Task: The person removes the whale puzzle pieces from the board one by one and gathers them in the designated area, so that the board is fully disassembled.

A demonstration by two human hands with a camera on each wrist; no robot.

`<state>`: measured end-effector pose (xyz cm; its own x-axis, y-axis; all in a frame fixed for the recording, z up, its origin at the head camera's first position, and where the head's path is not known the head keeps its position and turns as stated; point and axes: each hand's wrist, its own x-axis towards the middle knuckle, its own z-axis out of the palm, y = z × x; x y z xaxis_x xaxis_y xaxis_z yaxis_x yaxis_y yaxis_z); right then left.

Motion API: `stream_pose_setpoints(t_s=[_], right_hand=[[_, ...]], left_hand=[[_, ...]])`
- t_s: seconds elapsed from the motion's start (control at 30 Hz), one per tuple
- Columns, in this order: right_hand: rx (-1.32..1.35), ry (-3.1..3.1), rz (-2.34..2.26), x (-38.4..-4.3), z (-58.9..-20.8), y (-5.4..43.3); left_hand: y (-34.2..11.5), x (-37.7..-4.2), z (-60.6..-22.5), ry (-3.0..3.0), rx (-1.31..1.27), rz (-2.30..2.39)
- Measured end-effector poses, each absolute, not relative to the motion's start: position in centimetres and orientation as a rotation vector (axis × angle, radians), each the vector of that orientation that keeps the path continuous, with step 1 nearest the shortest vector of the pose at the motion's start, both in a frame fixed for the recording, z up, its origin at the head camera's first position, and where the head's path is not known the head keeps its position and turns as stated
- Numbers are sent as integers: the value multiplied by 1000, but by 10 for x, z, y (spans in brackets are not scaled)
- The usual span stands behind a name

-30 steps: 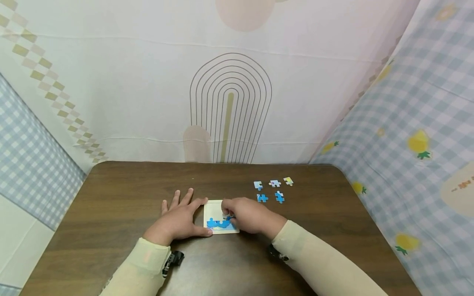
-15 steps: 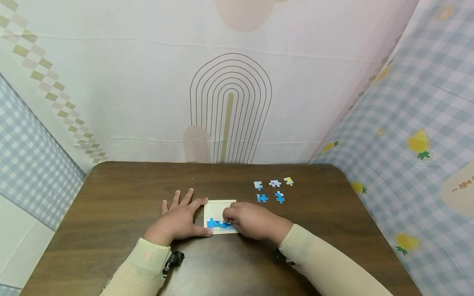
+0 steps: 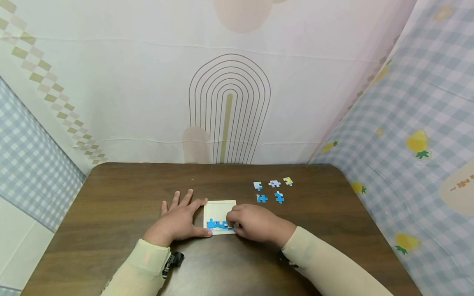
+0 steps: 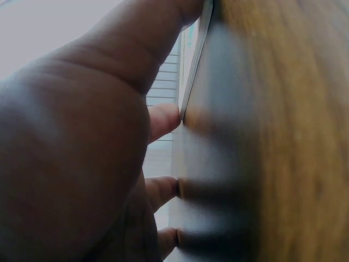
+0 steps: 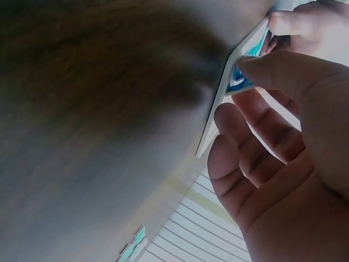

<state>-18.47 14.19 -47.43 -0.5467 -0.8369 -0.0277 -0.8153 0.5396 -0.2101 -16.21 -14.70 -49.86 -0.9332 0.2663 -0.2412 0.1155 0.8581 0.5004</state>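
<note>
A small pale puzzle tray lies on the table, its near part filled with a strip of blue jigsaw pieces. My left hand is spread flat at the tray's left side, thumb at the near left corner and index fingertip at the far left corner. Over the tray's right side, my right hand has its fingers bent and pinches a blue jigsaw piece at the right end of the strip. In the right wrist view the thumb is on this piece; the fingers hide most of it in the head view.
Several loose jigsaw pieces lie beyond my right hand in two rows, blue ones nearer and paler ones farther. The brown table ends at a patterned cloth, with checked cloth on the right.
My right hand has shifted slightly right and toward me over the tray, uncovering more of its far right part. My left hand and the loose pieces stay put.
</note>
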Motion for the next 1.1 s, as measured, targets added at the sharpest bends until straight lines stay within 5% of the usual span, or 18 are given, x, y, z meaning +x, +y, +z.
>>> stream_pose_setpoints(t_s=[0.5, 1.1], right_hand=[[-1158, 2647, -684, -199, -469, 181], [-471, 2705, -976, -241, -480, 274]], left_hand=[[-146, -162, -499, 2727, 271, 714], [-147, -162, -501, 2727, 276, 721]])
